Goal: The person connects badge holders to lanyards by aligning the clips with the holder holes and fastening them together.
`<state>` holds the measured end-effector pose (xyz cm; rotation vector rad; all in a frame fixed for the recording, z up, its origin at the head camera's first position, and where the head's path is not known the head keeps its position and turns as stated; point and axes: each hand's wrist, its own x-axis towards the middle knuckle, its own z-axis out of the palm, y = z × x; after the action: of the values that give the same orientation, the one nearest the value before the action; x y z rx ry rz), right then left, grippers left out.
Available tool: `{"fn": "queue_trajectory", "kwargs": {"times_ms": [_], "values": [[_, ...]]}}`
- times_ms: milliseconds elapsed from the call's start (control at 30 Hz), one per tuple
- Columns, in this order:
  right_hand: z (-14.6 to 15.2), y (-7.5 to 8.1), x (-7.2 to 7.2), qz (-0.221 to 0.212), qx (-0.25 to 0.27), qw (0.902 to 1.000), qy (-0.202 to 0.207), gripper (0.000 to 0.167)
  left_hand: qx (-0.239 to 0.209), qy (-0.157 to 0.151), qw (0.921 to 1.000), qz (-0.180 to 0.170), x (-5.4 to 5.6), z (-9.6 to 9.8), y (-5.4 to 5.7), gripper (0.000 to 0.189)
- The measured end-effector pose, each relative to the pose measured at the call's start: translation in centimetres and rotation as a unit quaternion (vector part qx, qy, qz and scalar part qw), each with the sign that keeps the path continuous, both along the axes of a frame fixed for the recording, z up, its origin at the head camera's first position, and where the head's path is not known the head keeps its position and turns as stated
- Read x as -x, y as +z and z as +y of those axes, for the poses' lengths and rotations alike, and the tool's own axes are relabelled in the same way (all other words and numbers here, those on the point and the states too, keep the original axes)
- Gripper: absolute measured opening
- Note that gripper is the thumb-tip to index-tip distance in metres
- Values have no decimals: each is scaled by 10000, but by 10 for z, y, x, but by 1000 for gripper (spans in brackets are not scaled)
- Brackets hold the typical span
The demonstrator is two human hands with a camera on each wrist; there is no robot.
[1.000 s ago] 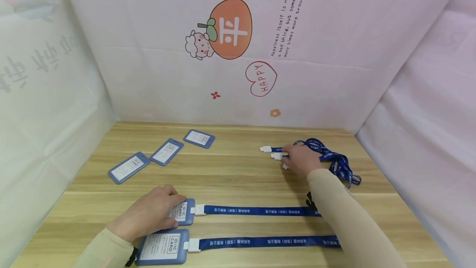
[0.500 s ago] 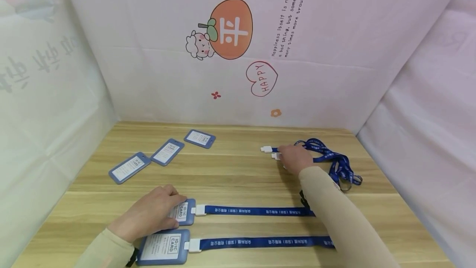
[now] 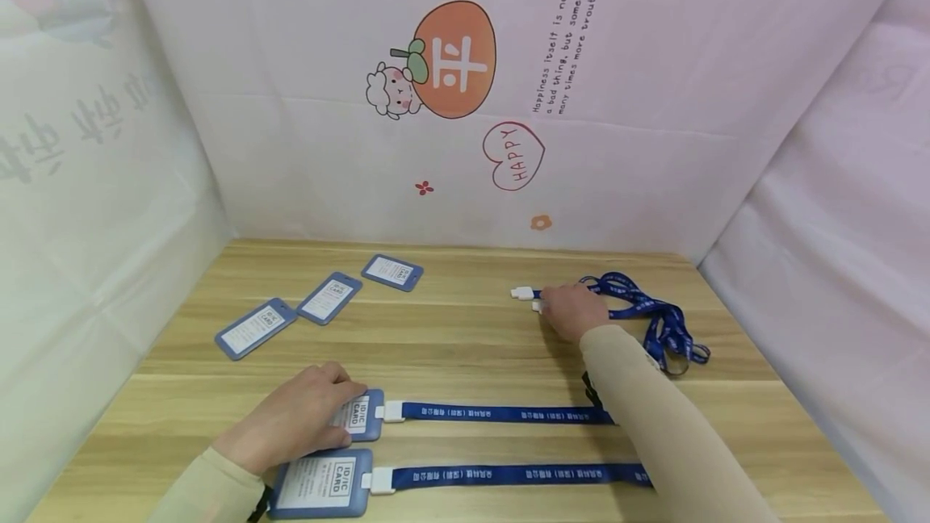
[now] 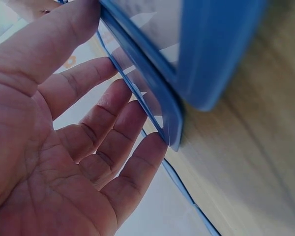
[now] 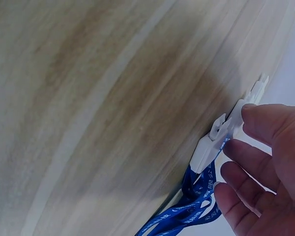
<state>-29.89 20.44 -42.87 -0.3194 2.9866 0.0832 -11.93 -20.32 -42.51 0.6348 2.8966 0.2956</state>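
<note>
Right hand partly hides white clip.

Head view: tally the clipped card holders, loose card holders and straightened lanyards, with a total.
Clipped card holders: 2
Loose card holders: 3
Straightened lanyards: 2
Total: 7
Heaped lanyards, too tangled to count, are left out.

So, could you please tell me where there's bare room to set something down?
Bare wood lies between the three loose card holders, the bunched lanyards and the farther straight strap; it's crowded at the left hand and right hand.
</note>
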Motion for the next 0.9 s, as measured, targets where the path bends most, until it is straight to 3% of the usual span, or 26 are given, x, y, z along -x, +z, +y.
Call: {"fn": "queue_trajectory", "kwargs": {"times_ms": [400, 900], "values": [[-1, -4, 2, -60, 71, 9999, -97, 23, -54, -62, 10000, 27, 1, 0, 0, 61], [-2, -2, 3, -213, 367, 9989, -207, 20, -44, 87, 9999, -46, -1, 0, 0, 61]]}}
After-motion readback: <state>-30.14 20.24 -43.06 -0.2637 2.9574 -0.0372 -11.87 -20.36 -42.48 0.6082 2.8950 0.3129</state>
